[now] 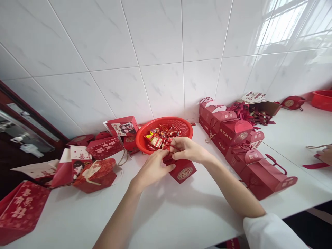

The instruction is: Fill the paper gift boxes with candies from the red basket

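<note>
A small red gift box [183,171] with a gold-toned emblem sits on the white table, in front of a red plastic basket [140,139] of wrapped candies [156,141]. My left hand [154,166] is at the box's upper left, its fingers bent onto the top edge and the thumb along the near side. Over the top of the box, my right hand [188,150] pinches a thin dark red cord or handle between thumb and fingers. The fingertips of both hands nearly meet there and partly hide the top of the box.
Red gift boxes [105,147] crowd the table's left side. A row of red handled boxes [236,138] runs along the right. Behind it are ribbons [242,112] in a carton. Another person's hand [326,154] is at the right edge, near a ribbon. A tiled wall stands behind.
</note>
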The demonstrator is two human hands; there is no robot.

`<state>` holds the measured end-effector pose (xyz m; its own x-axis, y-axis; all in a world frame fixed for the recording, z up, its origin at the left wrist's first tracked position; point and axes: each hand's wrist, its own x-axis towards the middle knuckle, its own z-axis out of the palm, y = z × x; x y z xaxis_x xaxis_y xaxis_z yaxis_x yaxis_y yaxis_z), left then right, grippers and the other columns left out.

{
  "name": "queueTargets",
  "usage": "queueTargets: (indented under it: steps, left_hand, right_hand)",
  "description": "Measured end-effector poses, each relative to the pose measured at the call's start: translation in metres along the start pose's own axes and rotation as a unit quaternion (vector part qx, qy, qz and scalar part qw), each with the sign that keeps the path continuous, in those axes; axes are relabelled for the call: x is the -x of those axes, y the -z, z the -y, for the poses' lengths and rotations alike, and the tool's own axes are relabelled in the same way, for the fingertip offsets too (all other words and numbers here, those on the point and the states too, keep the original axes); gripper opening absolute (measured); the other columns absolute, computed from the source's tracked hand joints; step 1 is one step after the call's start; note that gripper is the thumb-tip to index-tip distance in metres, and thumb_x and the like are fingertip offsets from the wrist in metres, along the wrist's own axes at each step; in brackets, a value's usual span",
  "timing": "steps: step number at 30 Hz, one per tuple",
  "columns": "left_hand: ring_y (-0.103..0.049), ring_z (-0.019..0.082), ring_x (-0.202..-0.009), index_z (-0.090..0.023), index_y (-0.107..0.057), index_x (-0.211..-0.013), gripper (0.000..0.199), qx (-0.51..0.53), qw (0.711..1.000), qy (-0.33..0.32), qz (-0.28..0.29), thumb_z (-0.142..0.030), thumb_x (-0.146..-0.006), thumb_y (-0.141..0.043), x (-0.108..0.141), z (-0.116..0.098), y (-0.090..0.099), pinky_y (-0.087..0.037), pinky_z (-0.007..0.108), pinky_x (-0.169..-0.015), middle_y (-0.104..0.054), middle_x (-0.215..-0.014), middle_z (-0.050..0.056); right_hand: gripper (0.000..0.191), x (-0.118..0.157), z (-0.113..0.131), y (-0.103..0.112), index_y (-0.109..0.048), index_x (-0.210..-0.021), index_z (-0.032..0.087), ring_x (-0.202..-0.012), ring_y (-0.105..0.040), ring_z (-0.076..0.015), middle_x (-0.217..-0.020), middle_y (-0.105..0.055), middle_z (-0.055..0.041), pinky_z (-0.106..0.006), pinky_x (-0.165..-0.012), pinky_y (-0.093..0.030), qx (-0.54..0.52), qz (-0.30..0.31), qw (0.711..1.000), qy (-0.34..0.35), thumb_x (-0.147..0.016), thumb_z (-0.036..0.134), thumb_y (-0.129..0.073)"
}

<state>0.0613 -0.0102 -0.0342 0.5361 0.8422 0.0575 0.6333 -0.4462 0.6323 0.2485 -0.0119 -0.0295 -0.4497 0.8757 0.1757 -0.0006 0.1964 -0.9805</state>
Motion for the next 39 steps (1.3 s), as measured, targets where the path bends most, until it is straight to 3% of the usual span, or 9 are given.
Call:
queueTargets:
  steps: [4, 8, 16, 19, 21, 26, 29, 34, 39]
  left_hand:
    - [-0.063, 0.029, -0.097, -0.020, -0.066, -0.098, 0.021, -0.045, 0.998, 0.020, 0.035, -0.029, -0.080, -0.062, 0.000, 0.004, -0.013, -0.050, 0.037, -0.079, -0.065, -0.100, 0.008]
    - [-0.060, 0.032, -0.105, -0.020, -0.065, -0.105, 0.026, -0.052, 0.996, 0.020, 0.067, -0.036, -0.085, -0.059, -0.003, 0.005, -0.025, -0.049, 0.041, -0.083, -0.064, -0.107, 0.012]
    - [-0.060, 0.030, -0.106, -0.021, -0.066, -0.112, 0.033, -0.010, 0.997, -0.012, 0.074, -0.041, -0.086, -0.060, -0.011, 0.013, -0.033, -0.048, 0.037, -0.086, -0.069, -0.108, 0.009]
    - [-0.060, 0.029, -0.106, -0.022, -0.067, -0.112, 0.032, 0.006, 0.997, -0.017, 0.077, -0.039, -0.086, -0.060, -0.012, 0.015, -0.033, -0.047, 0.036, -0.086, -0.069, -0.113, 0.009]
    - [-0.061, 0.029, -0.103, -0.022, -0.067, -0.112, 0.032, 0.014, 0.997, -0.019, 0.080, -0.039, -0.086, -0.060, -0.012, 0.015, -0.033, -0.047, 0.035, -0.083, -0.068, -0.113, 0.008]
    - [-0.060, 0.026, -0.091, -0.019, -0.064, -0.099, 0.025, 0.009, 0.997, -0.014, 0.079, -0.039, -0.084, -0.060, -0.013, 0.014, -0.030, -0.045, 0.032, -0.075, -0.067, -0.097, 0.005]
    - [-0.060, 0.023, -0.085, -0.019, -0.062, -0.091, 0.021, 0.018, 0.996, -0.013, 0.085, -0.038, -0.083, -0.062, -0.011, 0.012, -0.025, -0.044, 0.031, -0.073, -0.067, -0.092, 0.003]
    - [-0.062, 0.024, -0.090, -0.020, -0.064, -0.097, 0.020, 0.032, 0.996, -0.031, 0.077, -0.035, -0.084, -0.060, -0.007, 0.009, -0.017, -0.046, 0.032, -0.077, -0.069, -0.098, 0.003]
    - [-0.061, 0.026, -0.091, -0.020, -0.063, -0.096, 0.018, -0.003, 0.998, -0.019, 0.063, -0.034, -0.085, -0.058, -0.007, 0.010, -0.021, -0.046, 0.034, -0.076, -0.069, -0.097, 0.005]
  right_hand:
    - [0.019, -0.001, -0.004, -0.001, -0.047, -0.073, 0.019, -0.062, -0.043, -0.0096, -0.069, -0.051, 0.0057, -0.023, -0.055, -0.032, 0.184, 0.017, 0.981, -0.062, -0.064, 0.012, -0.062]
    - [0.023, 0.000, -0.003, -0.003, -0.043, -0.072, 0.020, -0.061, -0.042, -0.0111, -0.068, -0.049, 0.0045, -0.025, -0.054, -0.026, 0.398, -0.011, 0.911, -0.106, -0.066, 0.012, -0.064]
    - [0.014, 0.003, 0.000, 0.000, -0.051, -0.075, 0.019, -0.070, -0.055, -0.0182, -0.079, -0.062, -0.0059, -0.029, -0.055, -0.024, 0.578, 0.009, 0.800, -0.162, -0.072, 0.007, -0.057]
    - [0.017, 0.003, 0.002, 0.001, -0.052, -0.074, 0.019, -0.072, -0.056, -0.0190, -0.081, -0.064, -0.0074, -0.030, -0.055, -0.023, 0.607, -0.006, 0.773, -0.188, -0.072, 0.002, -0.052]
    - [0.016, 0.003, 0.003, 0.003, -0.050, -0.070, 0.019, -0.068, -0.054, -0.0176, -0.077, -0.062, -0.0060, -0.029, -0.055, -0.023, 0.599, -0.019, 0.779, -0.185, -0.074, 0.004, -0.052]
    - [0.024, 0.006, 0.006, 0.009, -0.040, -0.062, 0.019, -0.058, -0.041, -0.0116, -0.063, -0.050, 0.0024, -0.027, -0.056, -0.024, 0.485, -0.039, 0.867, -0.108, -0.077, 0.014, -0.057]
    - [0.023, 0.008, 0.007, 0.012, -0.038, -0.062, 0.020, -0.057, -0.039, -0.0101, -0.059, -0.046, 0.0050, -0.026, -0.056, -0.024, 0.425, -0.053, 0.899, -0.093, -0.076, 0.011, -0.056]
    - [0.022, 0.010, 0.007, 0.013, -0.037, -0.064, 0.020, -0.055, -0.036, -0.0096, -0.059, -0.043, 0.0060, -0.025, -0.054, -0.023, 0.387, -0.050, 0.917, -0.078, -0.077, 0.013, -0.053]
    - [0.024, 0.007, 0.002, 0.008, -0.035, -0.064, 0.021, -0.054, -0.034, -0.0103, -0.058, -0.042, 0.0056, -0.026, -0.054, -0.022, 0.424, -0.041, 0.901, -0.087, -0.077, 0.015, -0.054]
